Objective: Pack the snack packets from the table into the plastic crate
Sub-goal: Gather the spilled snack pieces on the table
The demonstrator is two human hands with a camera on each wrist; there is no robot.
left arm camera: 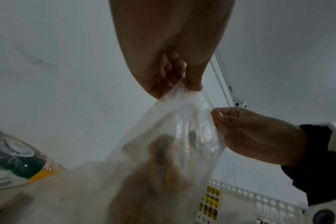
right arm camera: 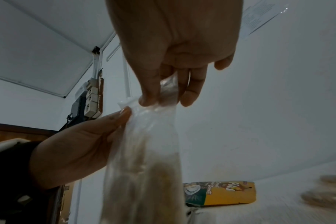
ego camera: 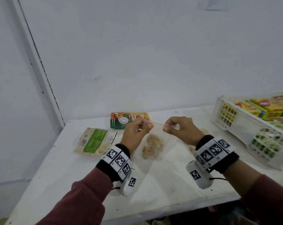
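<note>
Head view, both hands, left hand (ego camera: 136, 132), right hand (ego camera: 181, 129), pinching clear cookie-filled snack packet (ego camera: 153, 143) top edge

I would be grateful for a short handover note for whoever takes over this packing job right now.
Left hand and right hand each pinch the top edge of the clear bag of biscuits, held above the table.
The white crate, at the right, already holds yellow packets.
Still on the table: the green-label packet and the orange-and-green packet.
Left: crate the bag, then both packets.
</note>
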